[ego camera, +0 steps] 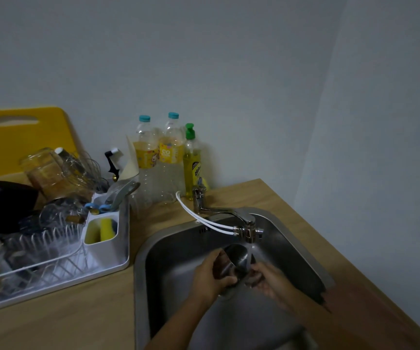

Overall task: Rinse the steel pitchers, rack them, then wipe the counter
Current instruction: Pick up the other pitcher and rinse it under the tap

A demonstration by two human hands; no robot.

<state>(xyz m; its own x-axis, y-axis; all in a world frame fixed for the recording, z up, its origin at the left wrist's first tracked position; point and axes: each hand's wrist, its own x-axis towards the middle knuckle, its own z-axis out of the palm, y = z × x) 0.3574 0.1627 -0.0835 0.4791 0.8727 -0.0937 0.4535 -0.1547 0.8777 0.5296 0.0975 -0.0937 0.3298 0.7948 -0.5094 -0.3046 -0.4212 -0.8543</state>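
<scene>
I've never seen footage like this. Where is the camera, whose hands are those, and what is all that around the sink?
There is no machine here. A person wears a wide-angle camera on the head, so you look forward and down at their own two hands.

Both hands are over the steel sink. The left hand and the right hand grip a steel pitcher, tilted under the faucet to rinse it.

On the wooden counter, to the left, stands a white dish rack already crowded with glassware, a whisk and a yellow sponge. A yellow cutting board leans on the wall behind it. Behind the faucet stand two clear plastic bottles and a bottle of yellow dish soap.
</scene>
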